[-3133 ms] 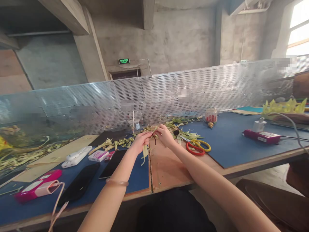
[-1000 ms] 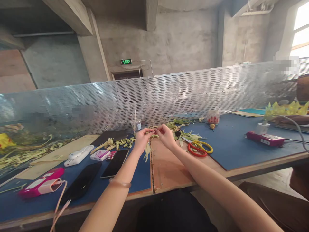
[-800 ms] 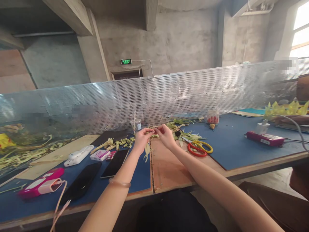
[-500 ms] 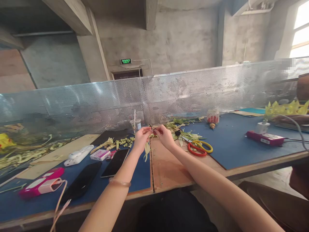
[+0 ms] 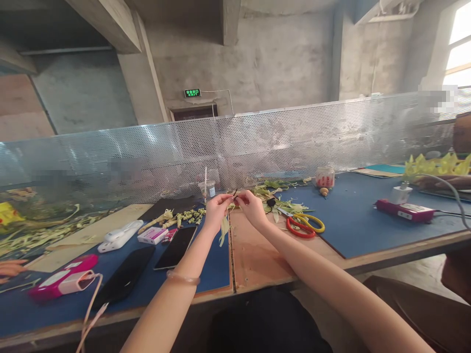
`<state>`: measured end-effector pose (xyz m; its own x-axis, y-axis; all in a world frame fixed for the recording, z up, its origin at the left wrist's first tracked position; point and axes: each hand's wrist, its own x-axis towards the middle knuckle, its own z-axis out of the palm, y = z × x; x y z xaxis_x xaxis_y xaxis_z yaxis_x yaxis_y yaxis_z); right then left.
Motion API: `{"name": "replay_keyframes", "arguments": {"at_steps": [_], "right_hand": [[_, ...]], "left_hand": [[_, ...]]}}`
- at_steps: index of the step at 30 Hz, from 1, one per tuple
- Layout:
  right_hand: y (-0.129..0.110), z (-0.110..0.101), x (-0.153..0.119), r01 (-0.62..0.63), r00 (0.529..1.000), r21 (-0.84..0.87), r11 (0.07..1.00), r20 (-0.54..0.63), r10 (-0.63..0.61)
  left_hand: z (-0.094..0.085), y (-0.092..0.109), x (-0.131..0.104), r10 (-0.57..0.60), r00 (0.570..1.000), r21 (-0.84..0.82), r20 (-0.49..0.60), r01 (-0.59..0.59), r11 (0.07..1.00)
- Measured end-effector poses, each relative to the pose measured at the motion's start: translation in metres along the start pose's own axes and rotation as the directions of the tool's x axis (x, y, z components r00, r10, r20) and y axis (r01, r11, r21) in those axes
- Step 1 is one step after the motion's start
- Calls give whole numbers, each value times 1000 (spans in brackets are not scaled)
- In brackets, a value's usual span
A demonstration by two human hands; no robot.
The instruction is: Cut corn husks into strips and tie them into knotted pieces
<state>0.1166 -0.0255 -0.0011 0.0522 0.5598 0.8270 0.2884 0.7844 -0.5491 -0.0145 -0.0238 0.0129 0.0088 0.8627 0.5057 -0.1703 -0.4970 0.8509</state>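
Note:
My left hand (image 5: pixel 218 210) and my right hand (image 5: pixel 250 206) meet fingertip to fingertip above the back of the bare wooden strip (image 5: pixel 257 255). Both pinch at a small, thin dark piece (image 5: pixel 236 193) that pokes up between them; its exact shape is too small to tell. A pale green leaf strip (image 5: pixel 223 231) hangs below my left hand. Green leaf pieces (image 5: pixel 294 205) lie just behind and right of my right hand. Scissors (image 5: pixel 303 224) with red and yellow handles rest to the right of it.
Two phones (image 5: pixel 127 274), a small box (image 5: pixel 152 236), a white power strip (image 5: pixel 120 236) and a pink one (image 5: pixel 61 282) lie on the left. Behind are a plastic cup (image 5: pixel 208 189), a jar (image 5: pixel 325 177) and a perforated metal screen (image 5: pixel 257 142). Another person's hand (image 5: pixel 11 268) is at far left.
Another person's hand has come into view at the far left edge. The dark piece between my fingertips has tilted slightly to the right. My hands have hardly moved.

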Motion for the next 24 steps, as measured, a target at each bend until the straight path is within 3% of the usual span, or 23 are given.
{"name": "replay_keyframes", "arguments": {"at_steps": [12,24], "right_hand": [[-6,-1,0,99,994,-51,994,-52,-101],[-2,2,0,107,992,-125,986,-52,-115]], "left_hand": [[2,2,-2,-7,1000,28,20,6,1000],[1,-2,-1,10,1000,87,19,-11,996]]}}
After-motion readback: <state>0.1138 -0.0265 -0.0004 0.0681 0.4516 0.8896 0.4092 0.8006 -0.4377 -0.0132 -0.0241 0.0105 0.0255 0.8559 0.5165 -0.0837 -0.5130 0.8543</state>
